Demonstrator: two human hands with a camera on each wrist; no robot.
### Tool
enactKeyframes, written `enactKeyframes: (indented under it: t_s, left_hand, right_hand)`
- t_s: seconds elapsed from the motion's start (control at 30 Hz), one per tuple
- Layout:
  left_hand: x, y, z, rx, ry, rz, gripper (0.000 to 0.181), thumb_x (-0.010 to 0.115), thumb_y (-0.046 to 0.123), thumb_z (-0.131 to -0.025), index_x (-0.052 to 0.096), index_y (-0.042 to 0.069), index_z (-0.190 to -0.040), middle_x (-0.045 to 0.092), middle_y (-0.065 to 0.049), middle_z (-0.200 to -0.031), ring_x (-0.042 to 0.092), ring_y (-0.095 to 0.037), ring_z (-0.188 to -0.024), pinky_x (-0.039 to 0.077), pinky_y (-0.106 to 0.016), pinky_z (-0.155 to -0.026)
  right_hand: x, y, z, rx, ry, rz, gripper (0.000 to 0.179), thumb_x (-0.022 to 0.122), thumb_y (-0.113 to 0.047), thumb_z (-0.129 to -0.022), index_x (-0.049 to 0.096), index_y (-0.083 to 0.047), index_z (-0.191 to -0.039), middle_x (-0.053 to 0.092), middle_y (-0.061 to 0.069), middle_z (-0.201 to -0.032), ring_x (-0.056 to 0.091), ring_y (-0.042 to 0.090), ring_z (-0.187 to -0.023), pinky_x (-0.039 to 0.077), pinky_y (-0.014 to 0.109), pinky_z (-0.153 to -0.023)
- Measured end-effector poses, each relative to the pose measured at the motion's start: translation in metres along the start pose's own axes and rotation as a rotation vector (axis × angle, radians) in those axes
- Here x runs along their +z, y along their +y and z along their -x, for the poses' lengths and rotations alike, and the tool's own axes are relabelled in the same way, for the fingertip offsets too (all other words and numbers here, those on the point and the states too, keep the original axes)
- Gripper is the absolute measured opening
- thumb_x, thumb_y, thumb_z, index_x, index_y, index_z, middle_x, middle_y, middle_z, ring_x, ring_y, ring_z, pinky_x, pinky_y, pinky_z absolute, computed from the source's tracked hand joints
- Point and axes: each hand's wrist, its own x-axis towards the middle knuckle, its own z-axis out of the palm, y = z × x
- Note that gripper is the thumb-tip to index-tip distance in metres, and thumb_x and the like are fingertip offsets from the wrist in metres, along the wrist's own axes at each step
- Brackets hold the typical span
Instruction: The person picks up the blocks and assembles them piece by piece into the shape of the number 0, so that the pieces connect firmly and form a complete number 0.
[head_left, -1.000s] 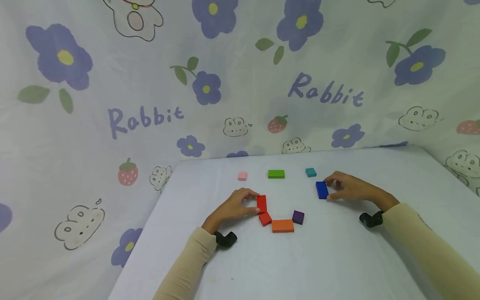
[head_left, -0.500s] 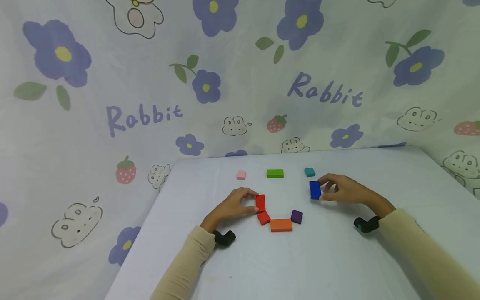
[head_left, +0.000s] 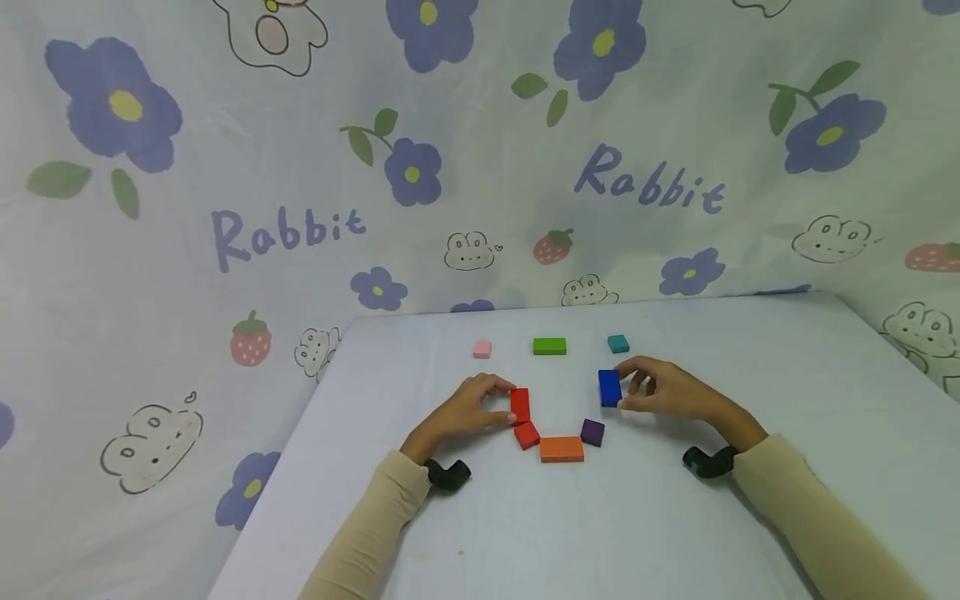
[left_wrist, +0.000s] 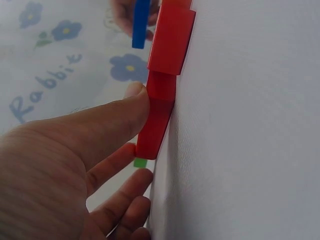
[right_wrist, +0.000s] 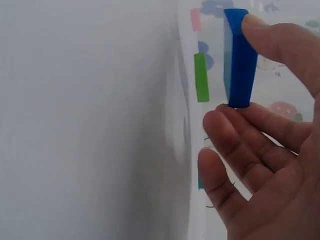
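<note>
My left hand (head_left: 467, 410) pinches a long red block (head_left: 520, 405) end to end, thumb at the near end and fingertip at the far one. That block meets a small red square block (head_left: 527, 435) on the table. An orange block (head_left: 562, 450) and a dark purple square block (head_left: 592, 432) continue the curved row to the right. Between thumb and fingers, my right hand (head_left: 671, 392) holds a blue rectangular block (head_left: 610, 388) just beyond the purple one. The right wrist view shows the blue block (right_wrist: 242, 60) raised off the table surface.
Along the back of the white table (head_left: 675, 525) lie a pink block (head_left: 482, 350), a green block (head_left: 550, 347) and a teal block (head_left: 618, 343). Behind them hangs a flower-and-rabbit printed cloth (head_left: 480, 183). Black devices sit at both wrists.
My right hand has carried the blue block leftward and slightly nearer, towards the purple block. My left hand stays at the long red block.
</note>
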Motion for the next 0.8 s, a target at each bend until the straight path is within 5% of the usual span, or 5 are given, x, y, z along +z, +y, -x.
enactKeyframes:
  t_s: [0.8]
  left_hand:
    - [0.001,-0.002,-0.001,0.011,0.006,-0.005,0.046,0.069,0.042,-0.080,0.054,0.028,-0.122,0.053,0.006,-0.116,0.043,-0.014,-0.108,0.039,-0.037,-0.093]
  right_hand:
    - [0.023,-0.007,-0.006,0.038,-0.001,0.083,0.061,0.074,-0.047,-0.074,0.053,-0.016,-0.121,0.055,0.000,-0.113,0.051,0.013,-0.093,0.049,0.028,-0.079]
